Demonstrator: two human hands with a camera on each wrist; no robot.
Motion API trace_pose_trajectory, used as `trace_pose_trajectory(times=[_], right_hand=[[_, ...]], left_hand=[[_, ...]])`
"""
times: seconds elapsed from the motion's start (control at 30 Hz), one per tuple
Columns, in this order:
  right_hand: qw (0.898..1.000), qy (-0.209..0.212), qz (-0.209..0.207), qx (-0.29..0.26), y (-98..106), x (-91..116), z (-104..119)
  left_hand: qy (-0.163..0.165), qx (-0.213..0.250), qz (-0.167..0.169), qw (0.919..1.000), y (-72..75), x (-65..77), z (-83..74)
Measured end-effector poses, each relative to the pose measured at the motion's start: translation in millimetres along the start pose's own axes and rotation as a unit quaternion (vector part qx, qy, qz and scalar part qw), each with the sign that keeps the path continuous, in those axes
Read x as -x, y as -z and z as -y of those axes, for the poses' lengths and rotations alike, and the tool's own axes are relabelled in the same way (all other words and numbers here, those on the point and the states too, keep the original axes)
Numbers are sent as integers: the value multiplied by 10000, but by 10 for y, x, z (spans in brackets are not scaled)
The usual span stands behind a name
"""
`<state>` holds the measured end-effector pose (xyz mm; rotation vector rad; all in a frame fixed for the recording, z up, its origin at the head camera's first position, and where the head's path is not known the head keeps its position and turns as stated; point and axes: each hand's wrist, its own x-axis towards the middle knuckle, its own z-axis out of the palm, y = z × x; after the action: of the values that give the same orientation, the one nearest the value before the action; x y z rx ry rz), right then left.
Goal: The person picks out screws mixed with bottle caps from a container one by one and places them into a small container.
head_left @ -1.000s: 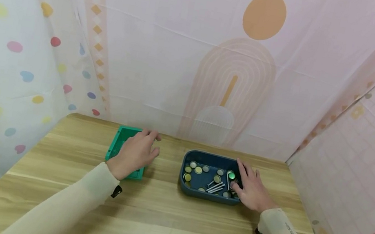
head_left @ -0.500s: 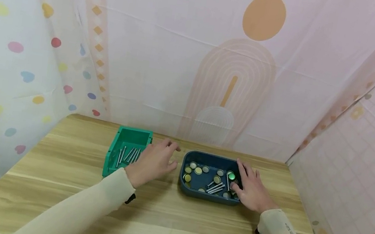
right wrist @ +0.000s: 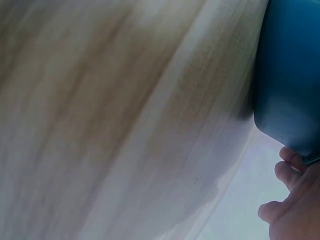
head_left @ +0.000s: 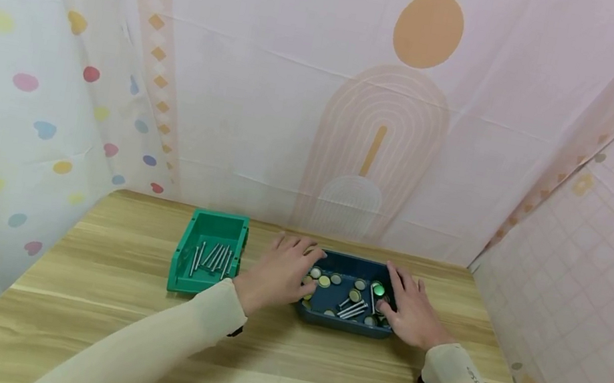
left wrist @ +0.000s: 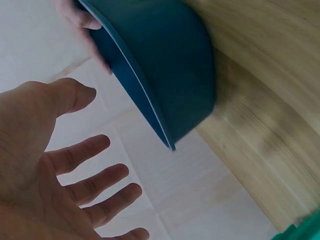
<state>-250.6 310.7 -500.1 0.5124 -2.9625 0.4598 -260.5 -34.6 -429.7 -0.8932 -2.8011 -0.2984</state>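
My left hand (head_left: 284,272) hovers over the left end of a dark blue box (head_left: 342,323), fingers spread and holding nothing. In the left wrist view its fingers and thumb are apart, next to the box wall (left wrist: 170,65). My right hand (head_left: 412,307) grips the box's right end, thumb on the inner side and other fingers outside the rim. Inside the box lie several bottle caps (head_left: 354,295), one of them a green cap (head_left: 378,290), and several long metal screws (head_left: 353,309). Part of the box's left end is hidden under my left hand.
Left of the box stands a green bin (head_left: 219,224) with several long metal screws (head_left: 218,258) in it. Both containers are on a wooden table (head_left: 276,376). Patterned curtains (head_left: 260,109) hang behind and at both sides.
My left hand has moved right, from above the green bin to the left end of the blue box, uncovering the screws in the bin. The right hand stays at the box.
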Motion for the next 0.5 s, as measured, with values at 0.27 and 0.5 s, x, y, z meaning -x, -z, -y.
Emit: trace_pose_trajectory(times=[0.27,0.5], right_hand=[[10000,6,23,9,-3,-19,27],[10000,-4,38,-7,-2,-26,30]], left_hand=[[-263,-186,269,9991,-80,-140,-143],[-565,-416,575,9959,-130,-293,-323]])
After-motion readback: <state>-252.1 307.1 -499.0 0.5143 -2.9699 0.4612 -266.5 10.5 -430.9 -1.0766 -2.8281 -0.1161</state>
